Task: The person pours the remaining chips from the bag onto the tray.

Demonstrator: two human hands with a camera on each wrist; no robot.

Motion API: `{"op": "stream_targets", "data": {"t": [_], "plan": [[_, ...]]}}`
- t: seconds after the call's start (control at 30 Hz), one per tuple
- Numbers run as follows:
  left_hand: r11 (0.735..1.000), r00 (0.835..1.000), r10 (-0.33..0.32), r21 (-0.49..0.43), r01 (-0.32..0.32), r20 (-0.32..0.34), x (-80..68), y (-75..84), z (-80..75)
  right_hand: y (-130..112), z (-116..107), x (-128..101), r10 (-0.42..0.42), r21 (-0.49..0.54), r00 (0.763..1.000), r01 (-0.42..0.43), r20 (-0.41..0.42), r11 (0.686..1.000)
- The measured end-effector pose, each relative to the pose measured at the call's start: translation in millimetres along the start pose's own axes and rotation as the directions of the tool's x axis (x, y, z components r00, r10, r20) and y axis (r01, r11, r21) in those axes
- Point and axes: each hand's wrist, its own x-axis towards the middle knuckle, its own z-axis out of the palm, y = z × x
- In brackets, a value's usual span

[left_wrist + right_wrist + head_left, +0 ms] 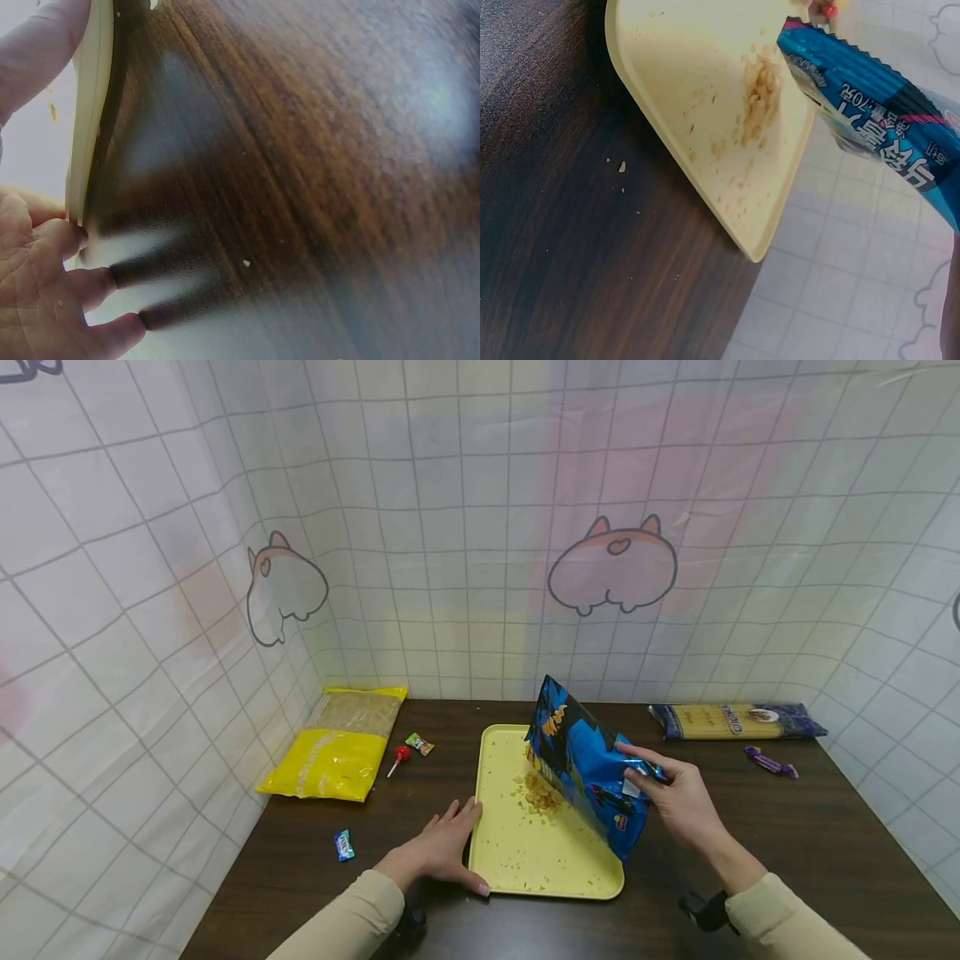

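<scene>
Far left on the dark wood counter (pixel 787 827): yellow grain bag (pixel 339 745), then a red lollipop (pixel 398 757), a green wrapped candy (pixel 420 744) and a blue wrapped candy (pixel 344 845).

Left hand (pixel 442 852) lies flat, fingers (pixel 75 285) straight and released, pressed against the left rim of the yellow tray (pixel 525 860); it grips nothing.

Centre: blue snack bag (pixel 588 764) held tilted over the tray, open mouth down near the tray's middle. Glossy foil, crimped seam, yellow print.

A small heap of pale crumbly snack pieces (pixel 542 795) lies on the tray, with stray crumbs around it. Judging by that, pouring is under way; the bag looks partly full, though its contents are hidden.

Right hand (pixel 678 802) pinches the bag's lower end, fingers clenched around it.

Far right: spaghetti packet (pixel 738 721), purple candy (pixel 771 763).
</scene>
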Motion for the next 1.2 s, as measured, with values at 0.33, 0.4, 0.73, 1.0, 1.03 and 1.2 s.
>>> {"op": "stream_targets", "data": {"t": [0.33,0.4,0.73,1.0,1.03,1.2], "plan": [[1.000,1.000,-0.004,-0.004,0.004,0.005,0.0,-0.3,-0.6,-7,-6,0,0.061,-0.006,0.997,-0.061,0.050,0.998],[1.000,1.000,-0.003,-0.005,0.003,0.007,0.0,-0.7,-0.4,-7,-8,0,0.065,-0.020,0.996,-0.063,0.066,0.998],[1.000,1.000,0.007,-0.004,-0.007,0.000,-0.2,-1.6,-0.5,-16,-16,2,0.063,-0.019,0.990,-0.061,0.128,0.998],[1.000,1.000,0.012,-0.005,-0.012,-0.003,-1.2,-0.4,-0.9,-18,-19,4,0.056,0.005,0.987,-0.058,0.152,0.998],[1.000,1.000,0.010,-0.007,-0.010,-0.002,-1.1,-0.3,-0.9,-18,-19,4,0.059,0.006,0.986,-0.060,0.154,0.998],[1.000,1.000,0.011,-0.021,-0.011,-0.008,-1.2,0.1,-0.2,-18,-18,6,0.065,0.007,0.983,-0.067,0.171,0.998]]}}
